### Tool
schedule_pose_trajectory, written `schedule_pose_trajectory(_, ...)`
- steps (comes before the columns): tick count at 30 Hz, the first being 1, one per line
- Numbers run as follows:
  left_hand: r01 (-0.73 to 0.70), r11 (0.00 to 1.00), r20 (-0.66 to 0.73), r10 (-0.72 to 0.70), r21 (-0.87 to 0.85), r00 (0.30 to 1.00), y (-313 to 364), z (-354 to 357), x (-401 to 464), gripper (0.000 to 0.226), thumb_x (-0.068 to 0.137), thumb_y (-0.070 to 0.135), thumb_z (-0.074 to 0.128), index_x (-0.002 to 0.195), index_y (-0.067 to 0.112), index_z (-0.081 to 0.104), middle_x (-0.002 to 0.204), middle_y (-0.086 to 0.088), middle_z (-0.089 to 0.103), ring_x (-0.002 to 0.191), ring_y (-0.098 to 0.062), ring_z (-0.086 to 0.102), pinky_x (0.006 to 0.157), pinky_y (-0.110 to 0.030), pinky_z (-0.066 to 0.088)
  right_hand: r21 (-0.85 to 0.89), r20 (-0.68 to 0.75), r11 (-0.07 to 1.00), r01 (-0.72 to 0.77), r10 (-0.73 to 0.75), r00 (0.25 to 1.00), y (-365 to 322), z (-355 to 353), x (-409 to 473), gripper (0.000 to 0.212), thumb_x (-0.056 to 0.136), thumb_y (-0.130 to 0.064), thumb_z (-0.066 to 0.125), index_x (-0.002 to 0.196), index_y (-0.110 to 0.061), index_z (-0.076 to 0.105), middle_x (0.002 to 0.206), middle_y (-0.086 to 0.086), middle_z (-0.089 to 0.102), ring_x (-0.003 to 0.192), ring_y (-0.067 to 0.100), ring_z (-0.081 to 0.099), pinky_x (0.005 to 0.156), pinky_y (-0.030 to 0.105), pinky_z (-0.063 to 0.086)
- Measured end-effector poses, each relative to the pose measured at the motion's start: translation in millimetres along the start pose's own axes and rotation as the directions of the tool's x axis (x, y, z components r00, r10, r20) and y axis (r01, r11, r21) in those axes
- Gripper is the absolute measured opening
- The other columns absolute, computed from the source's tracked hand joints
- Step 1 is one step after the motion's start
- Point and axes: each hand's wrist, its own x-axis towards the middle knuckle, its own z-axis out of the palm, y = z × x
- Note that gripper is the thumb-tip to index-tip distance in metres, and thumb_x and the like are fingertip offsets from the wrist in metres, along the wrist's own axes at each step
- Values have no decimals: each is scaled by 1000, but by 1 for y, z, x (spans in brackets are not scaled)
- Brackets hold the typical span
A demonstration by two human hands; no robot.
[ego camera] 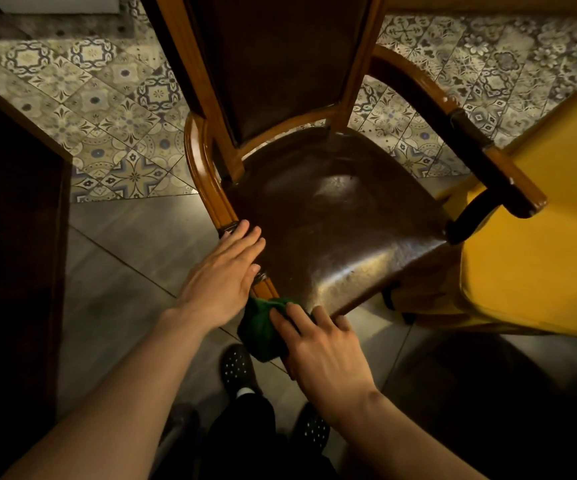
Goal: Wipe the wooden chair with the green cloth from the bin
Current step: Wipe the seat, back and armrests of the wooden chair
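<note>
A wooden armchair with a dark brown glossy seat and padded back (332, 216) fills the middle of the frame, its backrest running to the top edge. The left hand (223, 275) lies flat and spread, fingers together, on the chair's left armrest at the seat's edge, gripping nothing. Just below it, at the front left corner of the seat, the right hand (321, 355) presses a crumpled dark green cloth (261, 329) against the chair's front rail, fingers laid over the cloth and the seat edge. A yellow cloth-covered table (539, 258) sits at the right, touching the right armrest. Patterned floor tiles (114, 109) show across the upper frame. Dark perforated shoes (237, 368) appear at the lower centre.
</note>
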Motion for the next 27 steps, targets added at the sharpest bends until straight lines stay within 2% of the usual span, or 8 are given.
schedule_pose_trajectory(8, 3, 1000, 8, -3, -13, 1000, 2, 2, 2, 52, 104, 32, 31, 154, 23, 24, 164, 9, 11, 149, -5, -9, 121, -35, 4, 7, 112, 1000, 23, -24, 993, 12, 1, -39, 61, 99, -26, 51, 153, -25, 23, 141, 4, 36, 115, 34, 45, 85, 47, 42)
schedule_pose_trajectory(13, 32, 999, 110, -29, -24, 994, 7, -9, 3, 52, 103, 36, 36, 153, 24, 29, 164, 7, 13, 149, -7, -9, 117, -30, 0, -4, 293, 999, 46, -43, 955, 25, -7, -58, 56, 96, -29, 59, 146, -29, 33, 144, 4, 35, 118, 32, 43, 93, 49, 41)
schedule_pose_trajectory(15, 60, 995, 153, -47, -82, 987, 19, -22, 1, 52, 102, 43, 38, 151, 29, 32, 162, 8, 21, 149, -7, 1, 114, -30, 8, 23, 352, 999, 24, -31, 935, 33, -20, -61, 56, 94, -32, 61, 143, -32, 36, 138, 0, 39, 112, 27, 46, 88, 43, 43)
schedule_pose_trajectory(17, 90, 980, 228, -48, -177, 972, 37, -32, -6, 55, 97, 56, 40, 149, 40, 32, 159, 11, 29, 147, -8, 16, 114, -35, 19, 102, 377, 994, -26, -15, 926, 43, -37, -61, 49, 93, -36, 60, 139, -38, 41, 127, -5, 46, 100, 19, 48, 75, 30, 40)
schedule_pose_trajectory(19, 90, 959, 348, 9, -267, 937, 59, -43, -16, 65, 86, 74, 40, 145, 51, 29, 154, 16, 35, 142, -7, 29, 113, -39, 32, 187, 347, 976, -108, 37, 937, 52, -63, -56, 43, 89, -42, 59, 130, -43, 46, 117, -11, 51, 96, 15, 52, 68, 27, 37)
schedule_pose_trajectory(22, 47, 941, 471, 124, -336, 873, 90, -66, -21, 88, 64, 92, 47, 142, 60, 24, 146, 29, 36, 131, 3, 34, 106, -29, 36, 302, 214, 928, -216, 154, 965, 63, -108, -46, 40, 83, -46, 62, 120, -44, 48, 110, -15, 59, 93, 12, 56, 71, 29, 43)
schedule_pose_trajectory(25, 1, 947, 422, 142, -321, 896, 113, -95, -7, 101, 57, 92, 56, 145, 57, 20, 138, 36, 34, 127, 5, 36, 101, -23, 33, 370, 74, 902, -222, 210, 975, 70, -157, -34, 38, 80, -40, 63, 115, -40, 48, 109, -14, 60, 96, 14, 59, 79, 37, 53)
schedule_pose_trajectory(27, -18, 947, 324, 127, -320, 938, 124, -121, 10, 89, 69, 79, 60, 146, 52, 24, 140, 32, 39, 129, 0, 41, 100, -23, 34, 404, -7, 893, -197, 218, 976, 73, -191, -29, 40, 79, -36, 65, 116, -38, 51, 110, -14, 60, 97, 11, 58, 83, 38, 53)
